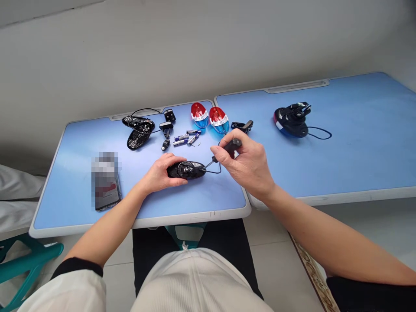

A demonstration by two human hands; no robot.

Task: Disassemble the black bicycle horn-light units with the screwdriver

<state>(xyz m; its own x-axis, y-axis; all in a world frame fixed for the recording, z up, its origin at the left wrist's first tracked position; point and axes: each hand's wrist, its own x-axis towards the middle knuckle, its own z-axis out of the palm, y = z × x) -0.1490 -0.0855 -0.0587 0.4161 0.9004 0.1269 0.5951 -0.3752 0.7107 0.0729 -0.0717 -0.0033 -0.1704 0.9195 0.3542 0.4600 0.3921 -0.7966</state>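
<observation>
My left hand point(161, 173) grips the left end of a black oval plastic housing point(188, 170) lying on the blue table, thumb along its near side and fingers over the far side. A screwdriver point(231, 147) with a black handle is pinched in my right hand point(248, 162). Its metal tip meets the right end of the housing, near where a thin black cable point(218, 170) comes out. Beyond the housing lie several blue and white batteries point(185, 138) and a small screw point(199, 144). Two red and blue clear covers point(199, 115) stand behind the batteries.
At the back left lies an opened black housing point(140, 133) with wiring, beside a black clamp point(166, 136). Another black bracket point(242, 126) sits behind my right hand. A whole light unit point(290, 120) rests on the right table. A phone point(107, 186) lies at the left.
</observation>
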